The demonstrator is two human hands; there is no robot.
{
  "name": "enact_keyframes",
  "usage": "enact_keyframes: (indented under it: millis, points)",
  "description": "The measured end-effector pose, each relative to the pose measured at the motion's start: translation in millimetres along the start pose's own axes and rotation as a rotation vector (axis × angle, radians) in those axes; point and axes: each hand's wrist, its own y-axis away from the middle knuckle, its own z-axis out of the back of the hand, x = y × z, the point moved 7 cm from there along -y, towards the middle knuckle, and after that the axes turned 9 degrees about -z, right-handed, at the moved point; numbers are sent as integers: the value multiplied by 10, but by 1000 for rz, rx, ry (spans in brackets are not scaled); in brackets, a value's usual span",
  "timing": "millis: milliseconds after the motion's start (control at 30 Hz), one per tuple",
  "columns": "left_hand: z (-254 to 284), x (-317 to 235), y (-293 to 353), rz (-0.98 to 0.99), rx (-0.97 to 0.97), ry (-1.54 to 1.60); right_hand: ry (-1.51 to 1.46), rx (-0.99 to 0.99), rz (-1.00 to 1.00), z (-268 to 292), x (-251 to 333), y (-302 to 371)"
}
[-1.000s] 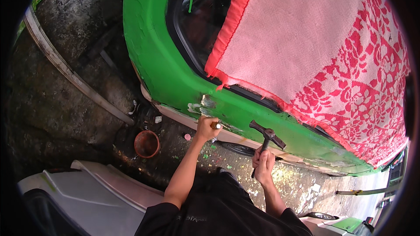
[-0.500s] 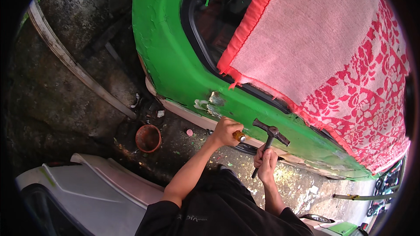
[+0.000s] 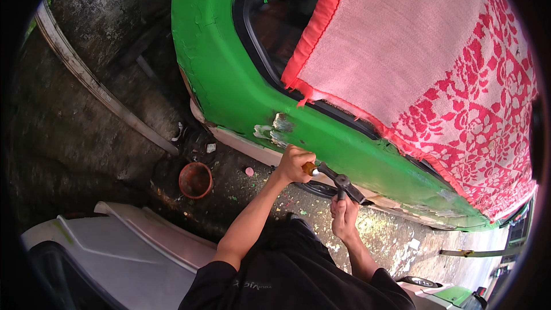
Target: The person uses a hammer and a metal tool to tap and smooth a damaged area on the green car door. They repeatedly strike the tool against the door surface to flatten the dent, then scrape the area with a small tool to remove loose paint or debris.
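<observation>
Left hand point(image 3: 294, 161): fingers curled and clamped round an amber-handled tool point(image 3: 310, 169), its pale-capped butt facing up toward the wearer; working end hidden behind the fist. Fist sits low on the flank of a green car point(image 3: 229, 74), near the bodywork's lower edge; contact with the panel cannot be told.

Right hand point(image 3: 344, 218): fingers closed round the handle of a hammer point(image 3: 342, 181), thumb laid along it. Hammer head dark, set aslant, one end right by the tool's capped butt; cannot tell whether the two touch.

Above the left fist, a chipped patch point(image 3: 280, 123), grey-white amid green paint. Higher, black-edged window point(image 3: 281, 17), partly covered by a pink-and-red floral blanket point(image 3: 396, 46), ragged at its lower left corner.

Ground point(image 3: 229, 189) along the car's lower edge: pale flakes point(image 3: 379, 229), small pink disc point(image 3: 249, 171), reddish bowl point(image 3: 196, 181) farther left. Silver car point(image 3: 132, 252) nearer the wearer, left side.
</observation>
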Motion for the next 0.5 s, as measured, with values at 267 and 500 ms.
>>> enact_keyframes:
  millis: [267, 500]
  points:
    - [10, 60, -24, 82, 2, 39, 38, -66, -28, 32, 37, -11]
    - [-11, 138, -7, 111, 4, 26, 124, -54, -46, 36, -41, -7]
